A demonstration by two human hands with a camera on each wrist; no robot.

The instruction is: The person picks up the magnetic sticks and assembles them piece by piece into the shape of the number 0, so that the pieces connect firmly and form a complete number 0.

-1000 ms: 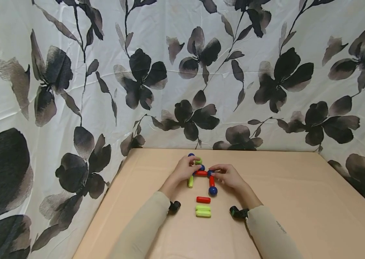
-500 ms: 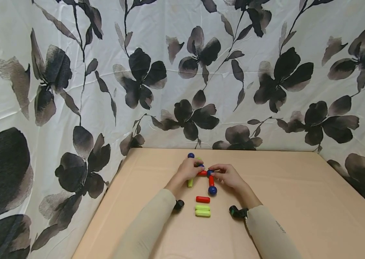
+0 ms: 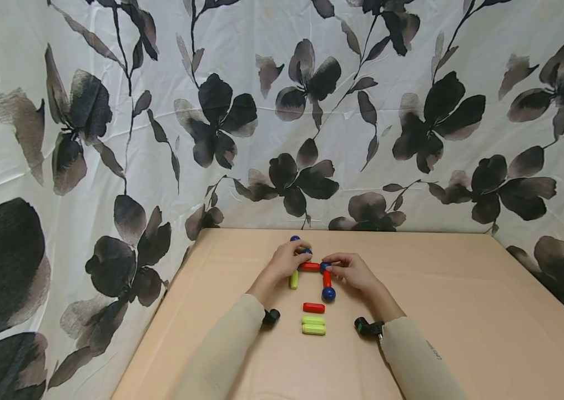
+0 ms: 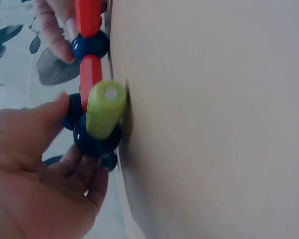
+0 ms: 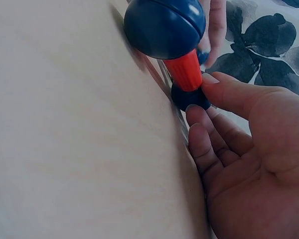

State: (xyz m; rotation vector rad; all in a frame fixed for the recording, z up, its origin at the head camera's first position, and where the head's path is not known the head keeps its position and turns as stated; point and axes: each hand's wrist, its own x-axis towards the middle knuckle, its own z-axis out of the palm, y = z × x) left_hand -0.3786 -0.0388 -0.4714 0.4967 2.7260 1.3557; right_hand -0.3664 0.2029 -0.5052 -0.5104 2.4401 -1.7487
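My left hand (image 3: pixel 281 265) pinches a blue ball (image 3: pixel 306 252) at the far left of a magnetic ball-and-rod figure. In the left wrist view its thumb touches one blue ball (image 4: pixel 73 112), and its fingers reach under a larger one (image 4: pixel 92 139) bearing a yellow-green rod (image 4: pixel 105 107). A red rod (image 3: pixel 310 267) runs from there to the blue corner ball (image 3: pixel 325 267), which my right hand (image 3: pixel 354 271) holds between thumb and fingers. From this corner another red rod (image 3: pixel 327 279) leads to a blue ball (image 3: pixel 328 294) nearer me. My left fingers partly hide the far side.
Nearer me on the table (image 3: pixel 437 311) lie a loose red rod (image 3: pixel 314 308) and two yellow-green rods (image 3: pixel 313 325) side by side. One more blue ball (image 3: pixel 295 238) sits beyond my left hand. A floral cloth (image 3: pixel 362 111) hangs behind the table.
My left hand shifted right over the red rod, then back left. The blue ball at its fingertips now sits farther back and left. My right hand keeps its place.
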